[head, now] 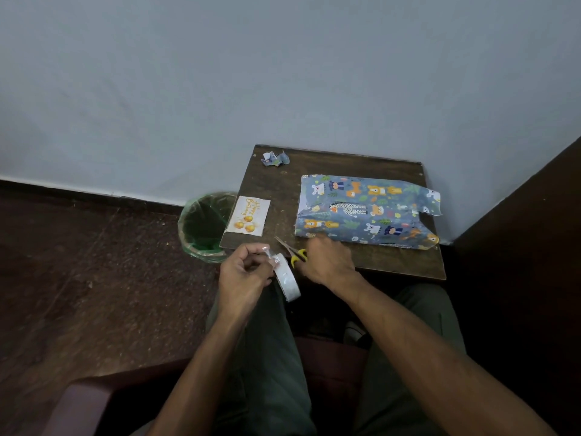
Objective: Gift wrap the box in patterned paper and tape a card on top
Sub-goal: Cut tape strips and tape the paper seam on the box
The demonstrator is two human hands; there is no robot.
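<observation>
The box (pixel 364 210), wrapped in blue animal-print paper, lies on the right half of a small dark wooden table (pixel 276 184); loose paper flaps stick out at its right end. A white birthday card (pixel 249 216) with gold balloons lies at the table's left edge. My left hand (pixel 243 276) holds a roll of clear tape (pixel 286 278) in front of the table and pinches its free end. My right hand (pixel 327 262) grips the yellow-handled scissors (pixel 294 251) at the table's front edge, blades pointing left and away.
A crumpled scrap of wrapping paper (pixel 274 159) lies at the table's far left corner. A bin with a green liner (pixel 206 226) stands on the floor left of the table. A wall runs behind, a dark panel (pixel 522 221) stands to the right. My legs are under the front edge.
</observation>
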